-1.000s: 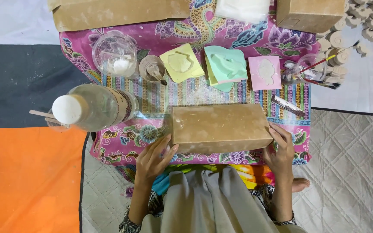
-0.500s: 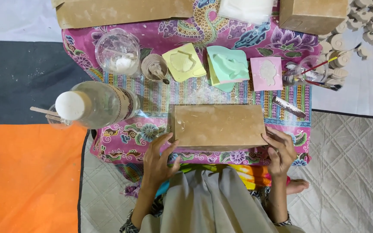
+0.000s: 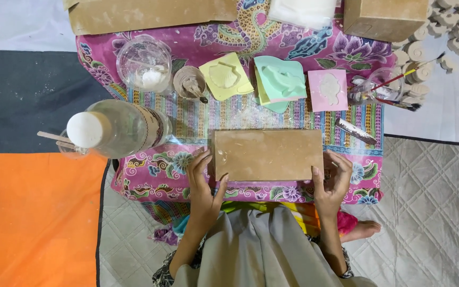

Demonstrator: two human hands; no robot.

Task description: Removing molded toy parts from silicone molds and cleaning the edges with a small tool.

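A brown cardboard box (image 3: 266, 154) lies flat on the low table covered with a pink patterned cloth (image 3: 155, 172). My left hand (image 3: 204, 183) rests at the box's left end, fingers spread, thumb touching its near corner. My right hand (image 3: 333, 180) sits at the box's right end, thumb against its edge, fingers curled loosely beside it. Neither hand lifts the box.
Behind the box lie a yellow mould (image 3: 225, 76), a green mould (image 3: 281, 81) and a pink mould (image 3: 328, 89). A clear bottle (image 3: 115, 127), a glass jar (image 3: 144, 62) and a small cup (image 3: 189, 82) stand left. Brushes (image 3: 394, 90), a knife (image 3: 356, 131) and larger boxes (image 3: 383, 16) are near.
The box has settled onto the table a little farther from me. Both hands have loosened from gripping its ends and now rest beside it.
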